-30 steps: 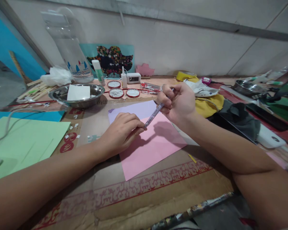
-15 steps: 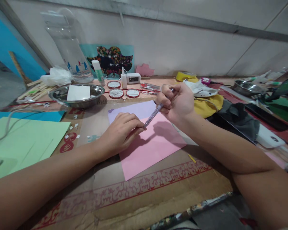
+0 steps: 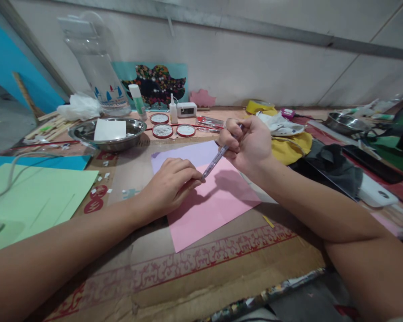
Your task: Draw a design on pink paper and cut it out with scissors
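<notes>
My right hand [image 3: 248,141] is raised over the far right part of a pink paper sheet [image 3: 201,223], its fingers wrapped round a slim translucent purple pen [image 3: 215,160]. The pen slants down toward the left. At its lower end, my left hand [image 3: 174,183] has thumb and fingertips pinched together on the pen's tip, just above the sheet. Beyond the pink sheet, a strip of lilac paper [image 3: 195,153] shows. Both lie on a cardboard mat with a clear covering.
Behind stand a steel bowl [image 3: 107,138] with white paper, a water bottle [image 3: 100,67], a glue stick [image 3: 137,100] and small red-rimmed dishes [image 3: 162,131]. Green paper [image 3: 30,201] lies left. Yellow cloth [image 3: 290,150] and a black case [image 3: 372,164] are at right.
</notes>
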Available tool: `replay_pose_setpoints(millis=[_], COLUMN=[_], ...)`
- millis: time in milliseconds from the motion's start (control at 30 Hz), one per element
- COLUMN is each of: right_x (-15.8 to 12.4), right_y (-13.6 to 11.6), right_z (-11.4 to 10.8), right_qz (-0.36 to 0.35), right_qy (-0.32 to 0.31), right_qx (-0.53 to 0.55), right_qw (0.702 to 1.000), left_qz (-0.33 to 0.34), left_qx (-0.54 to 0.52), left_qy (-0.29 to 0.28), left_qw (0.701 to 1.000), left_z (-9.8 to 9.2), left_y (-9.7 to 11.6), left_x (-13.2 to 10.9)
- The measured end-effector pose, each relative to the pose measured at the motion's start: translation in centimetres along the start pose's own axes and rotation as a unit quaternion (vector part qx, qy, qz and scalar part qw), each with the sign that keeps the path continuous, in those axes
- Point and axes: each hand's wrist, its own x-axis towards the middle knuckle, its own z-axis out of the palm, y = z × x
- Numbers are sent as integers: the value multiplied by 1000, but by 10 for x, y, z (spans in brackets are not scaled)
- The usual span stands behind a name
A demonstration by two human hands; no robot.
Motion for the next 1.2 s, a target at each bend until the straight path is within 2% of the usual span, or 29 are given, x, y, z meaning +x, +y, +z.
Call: replay_pose_setpoints(millis=[233,600,1033,1200], right_x=[0,-2,0,1], right_y=[1,-2,0,1], right_z=[-2,6,7,5], right_qz=[-11,-3,11,-2], right_qy=[0,40,55,46], right_qx=[-8,-13,32,18], right_qw=[1000,999,998,999], left_qz=[0,7,7,7], left_qx=[-2,-11,-6,0], left_qy=[3,7,9,9], left_qw=[1000,1000,1000,1000], left_z=[0,1,2,3], left_y=[-1,1,-1,-1], left_x=[-1,-1,0,0])
